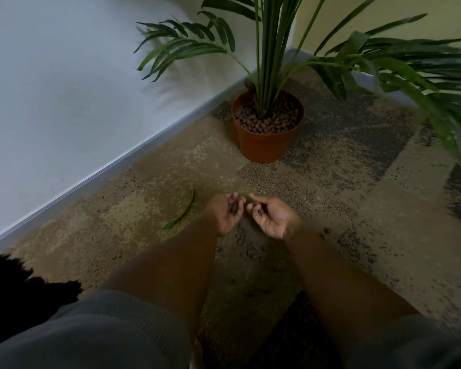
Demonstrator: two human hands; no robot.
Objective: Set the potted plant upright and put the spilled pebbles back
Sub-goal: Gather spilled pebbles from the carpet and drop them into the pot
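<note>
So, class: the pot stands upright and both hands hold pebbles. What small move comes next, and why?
Probably carry both cupped hands forward and tip their pebbles into the pot. The left hand and right hand already hold some, while more spilled pebbles lie on the carpet.

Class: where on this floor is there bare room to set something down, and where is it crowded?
Bare carpet lies between the pot and both hands, and left of the fallen leaf toward the skirting. Crowded: loose pebbles below the hands.
</note>
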